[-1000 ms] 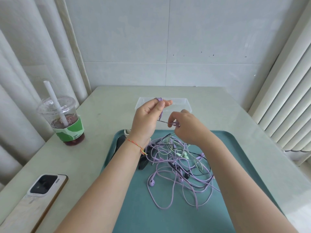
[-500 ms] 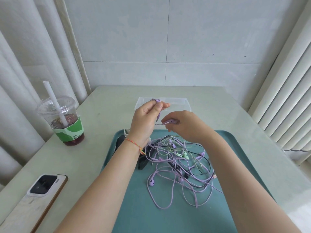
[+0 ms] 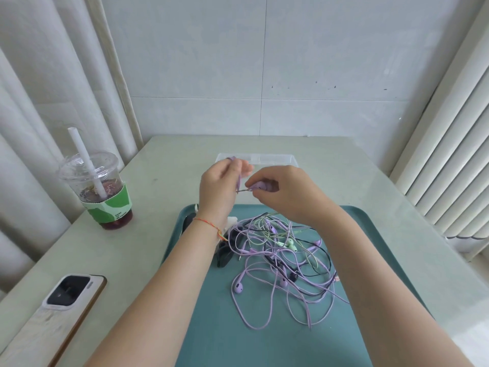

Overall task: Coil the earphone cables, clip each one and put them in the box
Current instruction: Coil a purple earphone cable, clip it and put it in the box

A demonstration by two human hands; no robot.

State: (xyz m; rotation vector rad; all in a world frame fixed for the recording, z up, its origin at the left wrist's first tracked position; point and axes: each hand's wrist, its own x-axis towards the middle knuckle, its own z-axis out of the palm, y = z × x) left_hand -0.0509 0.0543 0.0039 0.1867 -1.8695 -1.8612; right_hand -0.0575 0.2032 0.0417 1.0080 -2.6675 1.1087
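Left hand point(image 3: 219, 186) pinches purple cable point(image 3: 239, 181), raised over tray's point(image 3: 264, 340) far edge. Right hand point(image 3: 285, 193) grips purple earbud point(image 3: 260, 185) on same cable. Cable tangle point(image 3: 280, 260) lies mid-tray. Box point(image 3: 275, 158) on surface point(image 3: 397, 207) beyond tray. Cup point(image 3: 99, 186) at surface's left edge.

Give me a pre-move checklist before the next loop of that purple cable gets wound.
1. Left hand holds the purple cable: ok, pinched at the fingertips.
2. Right hand has the working end: ok, fingers curled round a purple piece.
3. Cable free of the tangle on the tray: cannot tell; purple, green and black cords overlap.
4. Clip ready: cannot tell; dark objects beside the left wrist are partly hidden.
5. Box reachable: ok, just beyond the hands.
6. Cup out of the way: ok, far left.
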